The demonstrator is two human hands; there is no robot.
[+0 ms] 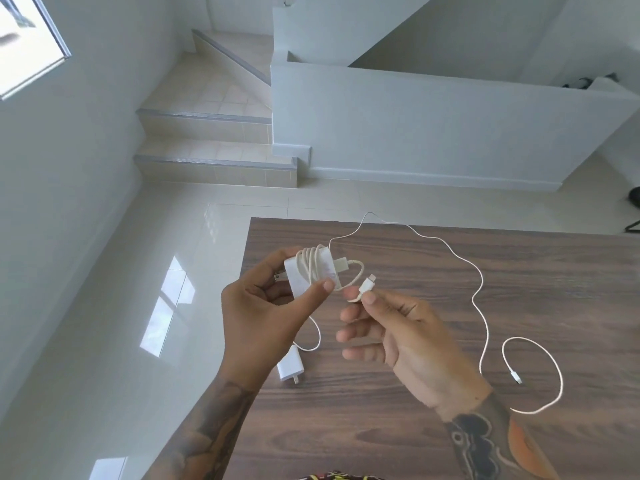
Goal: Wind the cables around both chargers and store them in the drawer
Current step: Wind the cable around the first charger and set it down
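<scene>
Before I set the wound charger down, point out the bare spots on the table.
The table is bare at its far right, beyond the loose cable, and near, between the forearms. It is crowded on the left around the second charger, and at right where the cable loops.

Wound white charger (313, 271) held aloft; second charger (290, 368) (cable (485, 306) loose) on table.
</scene>
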